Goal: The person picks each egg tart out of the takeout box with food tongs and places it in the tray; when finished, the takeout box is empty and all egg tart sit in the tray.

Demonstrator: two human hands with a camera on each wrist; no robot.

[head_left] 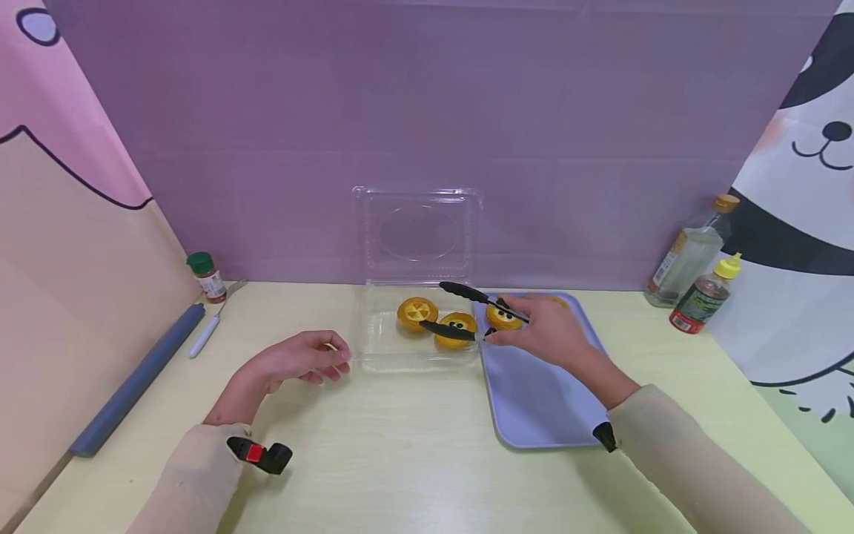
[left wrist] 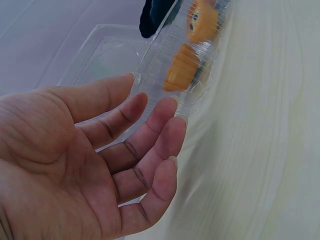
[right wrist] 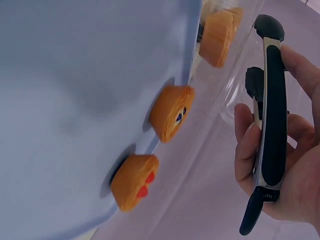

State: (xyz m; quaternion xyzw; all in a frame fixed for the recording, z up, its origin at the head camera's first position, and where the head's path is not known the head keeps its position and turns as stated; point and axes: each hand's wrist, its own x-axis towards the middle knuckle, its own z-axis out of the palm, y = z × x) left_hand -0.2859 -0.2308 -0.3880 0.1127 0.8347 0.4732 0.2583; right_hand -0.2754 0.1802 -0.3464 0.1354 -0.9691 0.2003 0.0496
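Note:
My right hand (head_left: 543, 330) grips a pair of tongs (right wrist: 274, 115) with black tips, which are spread apart over a clear plastic clamshell box (head_left: 387, 356). Inside the box lie two tarts: one with a yellow patterned top (head_left: 415, 310), the other dotted with dark berries (head_left: 457, 322). To the right, a lavender tray (head_left: 534, 400) carries a berry tart (right wrist: 170, 112) and a tart with red pieces (right wrist: 134, 181), mostly behind my hand in the head view. My left hand (head_left: 303, 357), fingers loosely bent, is by the box's left edge; whether it touches I cannot tell.
A green-capped jar (head_left: 208, 278) and a fork with a pale handle (head_left: 204, 337) are at the back left, beside a long blue roll (head_left: 140, 378). At the back right stand a glass bottle (head_left: 690, 256) and a yellow-capped bottle (head_left: 703, 297). The box lid (head_left: 419, 233) stands raised.

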